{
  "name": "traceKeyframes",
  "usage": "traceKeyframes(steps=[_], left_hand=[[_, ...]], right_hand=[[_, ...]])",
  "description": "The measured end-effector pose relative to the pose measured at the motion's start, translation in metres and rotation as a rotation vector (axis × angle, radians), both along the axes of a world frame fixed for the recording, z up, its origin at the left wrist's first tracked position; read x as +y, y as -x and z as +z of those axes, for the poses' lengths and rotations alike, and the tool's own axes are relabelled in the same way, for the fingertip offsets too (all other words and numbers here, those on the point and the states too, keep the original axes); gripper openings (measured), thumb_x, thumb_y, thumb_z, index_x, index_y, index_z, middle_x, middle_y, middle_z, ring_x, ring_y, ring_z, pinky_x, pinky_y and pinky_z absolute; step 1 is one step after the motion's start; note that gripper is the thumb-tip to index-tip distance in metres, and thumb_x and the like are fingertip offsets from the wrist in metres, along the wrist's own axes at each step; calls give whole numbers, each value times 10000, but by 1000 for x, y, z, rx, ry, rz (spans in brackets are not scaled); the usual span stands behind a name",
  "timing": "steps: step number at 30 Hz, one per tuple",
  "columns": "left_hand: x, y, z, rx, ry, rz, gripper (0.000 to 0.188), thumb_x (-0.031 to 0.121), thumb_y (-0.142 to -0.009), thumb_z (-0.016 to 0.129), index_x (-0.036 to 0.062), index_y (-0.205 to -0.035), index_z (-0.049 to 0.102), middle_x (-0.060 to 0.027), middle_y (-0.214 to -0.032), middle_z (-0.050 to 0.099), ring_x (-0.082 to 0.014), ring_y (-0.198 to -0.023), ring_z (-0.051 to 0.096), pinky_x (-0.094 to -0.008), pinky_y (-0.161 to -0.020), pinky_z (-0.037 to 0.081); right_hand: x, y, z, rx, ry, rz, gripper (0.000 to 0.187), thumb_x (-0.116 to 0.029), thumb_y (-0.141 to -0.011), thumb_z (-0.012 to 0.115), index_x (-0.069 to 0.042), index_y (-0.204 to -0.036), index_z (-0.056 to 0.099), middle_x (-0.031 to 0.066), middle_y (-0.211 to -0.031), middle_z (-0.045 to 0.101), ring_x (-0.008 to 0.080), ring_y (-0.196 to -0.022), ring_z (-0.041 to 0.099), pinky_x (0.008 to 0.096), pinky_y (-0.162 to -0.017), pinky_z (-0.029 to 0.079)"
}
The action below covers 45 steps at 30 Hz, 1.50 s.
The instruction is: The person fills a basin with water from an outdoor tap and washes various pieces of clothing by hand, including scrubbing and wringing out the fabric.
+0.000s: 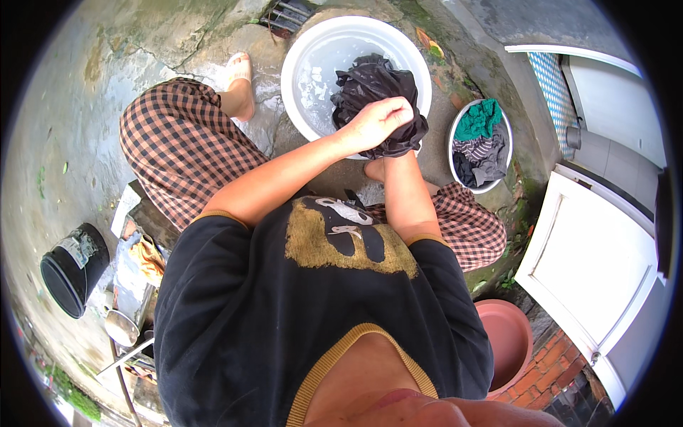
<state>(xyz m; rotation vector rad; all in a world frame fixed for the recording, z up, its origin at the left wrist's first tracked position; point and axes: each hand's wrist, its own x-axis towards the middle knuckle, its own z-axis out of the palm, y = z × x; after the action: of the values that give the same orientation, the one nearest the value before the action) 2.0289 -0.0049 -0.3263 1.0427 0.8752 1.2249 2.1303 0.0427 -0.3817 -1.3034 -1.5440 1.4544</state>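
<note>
A large white basin of sudsy water stands on the wet ground in front of me. Inside it, a wet black garment is bunched up at the right side and reaches over the near rim. My left hand is closed at the near part of this cloth, its fingers curled in. My right forearm reaches up to the same bundle, and the cloth covers the right hand, so its fingers are hidden.
To the right, a smaller basin holds green, striped and dark clothes. A reddish tub and a white door are at the lower right. A black bucket stands at left. A drain grate lies beyond the basin.
</note>
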Motion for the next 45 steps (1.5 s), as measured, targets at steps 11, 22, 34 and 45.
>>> traceKeyframes(steps=[11,22,34,45], left_hand=[[10,23,-48,248,192,1,224,106,-811,608,32,-1022,589,-37,-924,593,-123,-905,542,-263,-824,423],[26,48,-18,844,-117,324,145,130,-800,575,59,-923,606,-131,-878,576,-264,-841,604,-364,-776,485],[50,56,-66,1123,108,-452,511,469,-775,629,52,-1069,636,-209,-1065,615,-344,-1041,570,-410,-906,442],[39,102,-162,606,749,66,355,285,-905,541,13,-1133,562,-120,-1021,634,-252,-850,620,-411,-731,492]], right_hand=[[1,-2,-5,-37,-1,27,463,-256,-818,525,-64,-1239,524,167,-1239,547,274,-1158,519,340,-968,401],[11,6,-2,-227,34,120,453,-261,-832,512,-59,-1237,530,177,-1235,551,282,-1154,525,345,-959,408],[-16,49,-7,-1092,321,287,443,-266,-848,497,-53,-1234,538,187,-1231,556,291,-1150,532,351,-950,416],[47,-29,110,-6,-128,124,335,-91,-773,707,-51,-1100,644,55,-985,660,119,-925,576,252,-856,441]])
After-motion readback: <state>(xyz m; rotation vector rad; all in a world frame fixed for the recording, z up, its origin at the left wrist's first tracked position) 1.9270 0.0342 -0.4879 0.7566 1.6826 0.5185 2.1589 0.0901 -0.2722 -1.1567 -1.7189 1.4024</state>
